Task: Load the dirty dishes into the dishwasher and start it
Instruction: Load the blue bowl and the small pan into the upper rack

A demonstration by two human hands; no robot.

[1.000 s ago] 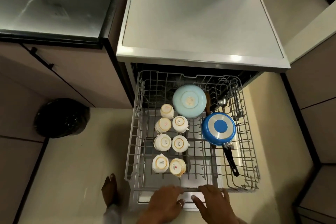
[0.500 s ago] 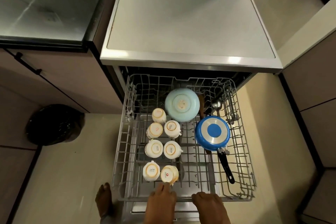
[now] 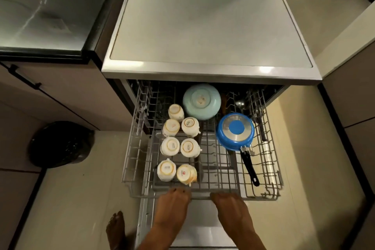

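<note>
Look at the right hand (image 3: 229,205): its fingertips are lost behind the near rail of the grey wire dishwasher rack (image 3: 272,168), so the grip is unreadable. The left hand (image 3: 174,203) is just as unclear. The rack's far end sinks into shadow. The print on the white cup bases (image 3: 170,145) is too small to read. The bare foot (image 3: 115,227) is cut by the near edge.

Both hands side by side, backs up, a gap between them. Left hand (image 3: 173,200): fingers bent over rack rail (image 3: 200,196), dark nails showing. Right hand (image 3: 227,202): fingers curled over same rail, tips hidden. Bare forearms converge towards the hands. Bare foot (image 3: 115,229) planted left of left forearm.
</note>
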